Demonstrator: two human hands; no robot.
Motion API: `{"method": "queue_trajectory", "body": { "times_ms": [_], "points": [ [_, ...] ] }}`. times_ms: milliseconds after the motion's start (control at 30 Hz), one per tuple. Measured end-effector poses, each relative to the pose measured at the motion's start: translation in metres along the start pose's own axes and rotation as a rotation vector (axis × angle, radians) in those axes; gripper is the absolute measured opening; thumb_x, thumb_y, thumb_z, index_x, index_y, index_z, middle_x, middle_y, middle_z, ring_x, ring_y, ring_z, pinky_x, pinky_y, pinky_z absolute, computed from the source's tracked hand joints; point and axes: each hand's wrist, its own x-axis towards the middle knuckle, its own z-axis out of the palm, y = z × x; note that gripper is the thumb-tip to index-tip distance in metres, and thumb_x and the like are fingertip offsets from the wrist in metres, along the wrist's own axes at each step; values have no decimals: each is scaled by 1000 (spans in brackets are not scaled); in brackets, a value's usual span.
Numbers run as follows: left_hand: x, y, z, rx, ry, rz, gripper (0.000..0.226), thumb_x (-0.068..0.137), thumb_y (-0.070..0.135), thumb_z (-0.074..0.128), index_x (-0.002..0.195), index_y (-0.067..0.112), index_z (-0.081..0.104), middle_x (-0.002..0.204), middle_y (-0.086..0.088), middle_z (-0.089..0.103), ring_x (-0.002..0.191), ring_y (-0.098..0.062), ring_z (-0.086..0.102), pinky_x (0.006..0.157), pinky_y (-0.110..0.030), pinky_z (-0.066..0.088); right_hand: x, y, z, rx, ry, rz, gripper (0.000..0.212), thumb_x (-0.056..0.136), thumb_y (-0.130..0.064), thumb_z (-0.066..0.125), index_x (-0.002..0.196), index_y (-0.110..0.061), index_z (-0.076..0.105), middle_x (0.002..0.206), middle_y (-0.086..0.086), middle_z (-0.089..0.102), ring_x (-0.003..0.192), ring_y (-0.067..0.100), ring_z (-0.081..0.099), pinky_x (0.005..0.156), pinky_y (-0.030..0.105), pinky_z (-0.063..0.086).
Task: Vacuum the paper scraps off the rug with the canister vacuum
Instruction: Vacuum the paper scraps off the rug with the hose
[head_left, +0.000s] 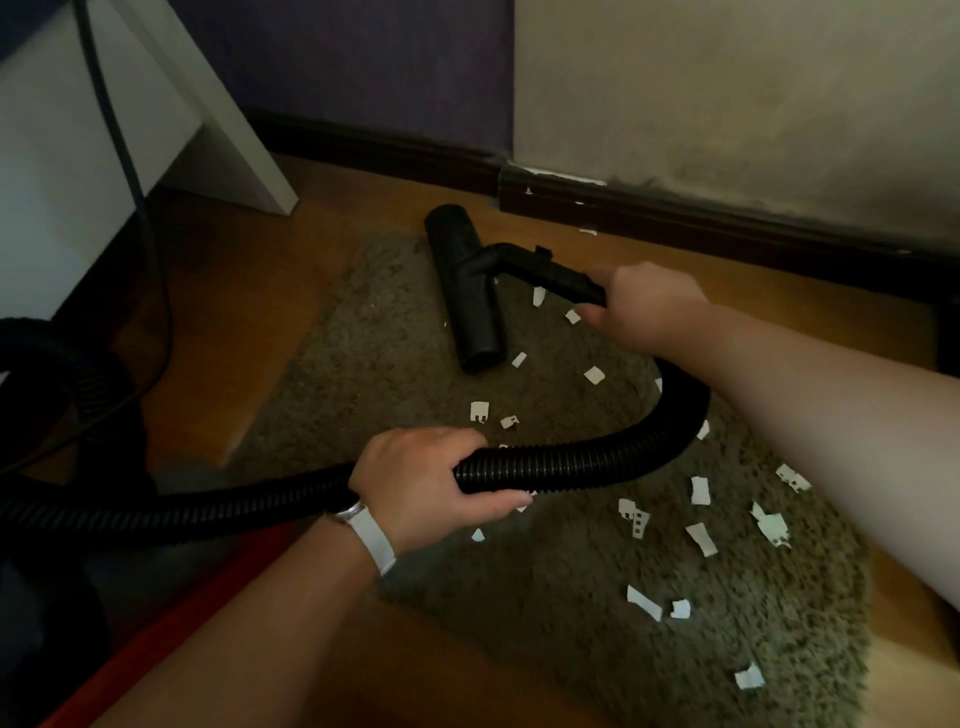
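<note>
1. Paper scraps (700, 539): white, torn; scattered over the near and middle parts of the rug (571, 597), a few beside the floor nozzle.
2. Left hand (431, 486): closed around the ribbed black hose (571, 462) above the rug's near-left part; a white watch strap (371, 538) is worn at the wrist.
3. Hose: curved across the rug from the left hand to the right hand.
4. Right hand (647, 306): wrapped around the rigid end of the hose, over the rug's far part.
5. Floor nozzle (462, 291): black, T-shaped; laid on the rug's far edge.
6. Skirting board (675, 218): dark, beyond the rug.
</note>
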Motion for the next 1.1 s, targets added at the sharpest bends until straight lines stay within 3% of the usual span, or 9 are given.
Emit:
{"method": "queue_trajectory", "body": {
  "times_ms": [133, 267, 433, 600, 833, 1100],
  "points": [
    [-2, -3, 0, -1, 6, -27, 65, 62, 92, 28, 83, 38, 57, 69, 18, 52, 68, 0, 52, 58, -17, 33, 11, -8, -7, -68, 7, 2, 31, 98, -46, 49, 118, -23, 57, 83, 1, 58, 75, 22, 60, 64, 36, 53],
    [-3, -5, 0, -12, -21, -28, 57, 69, 89, 43, 88, 38, 59, 71, 18, 53, 70, -1, 53, 60, -19, 37, 9, -7, -7, -94, -7, 32, 32, 99, -44, 50, 123, -24, 55, 84, 1, 58, 76, 22, 61, 68, 40, 57],
    [-1, -4, 1, -3, 10, -16, 64, 61, 92, 30, 83, 39, 58, 69, 18, 54, 70, -1, 54, 60, -24, 38, -6, 8, 1, -88, -25, 63, 30, 100, -44, 48, 122, -24, 54, 81, 1, 60, 69, 19, 59, 54, 31, 47],
    [1, -1, -1, 4, 12, 3, 71, 60, 92, 27, 91, 38, 62, 72, 19, 54, 70, -1, 53, 60, -23, 38, -18, 19, 0, -97, -47, 95, 29, 99, -45, 49, 119, -25, 55, 81, 1, 60, 71, 19, 59, 56, 32, 49],
    [-2, -4, 2, -56, 72, 55, 58, 67, 88, 41, 83, 36, 63, 63, 21, 50, 63, 1, 51, 54, -18, 33, -23, 22, 1, -50, -76, 112, 25, 99, -46, 49, 112, -26, 56, 80, 0, 61, 69, 18, 60, 54, 30, 47],
    [-5, -6, 7, -59, 141, 64, 55, 68, 85, 49, 79, 34, 65, 63, 18, 55, 61, -1, 54, 53, -21, 42, -20, 19, 15, 53, -97, 99, 33, 100, -47, 48, 127, -29, 54, 80, 2, 63, 70, 20, 64, 58, 33, 55]
  ]
}}
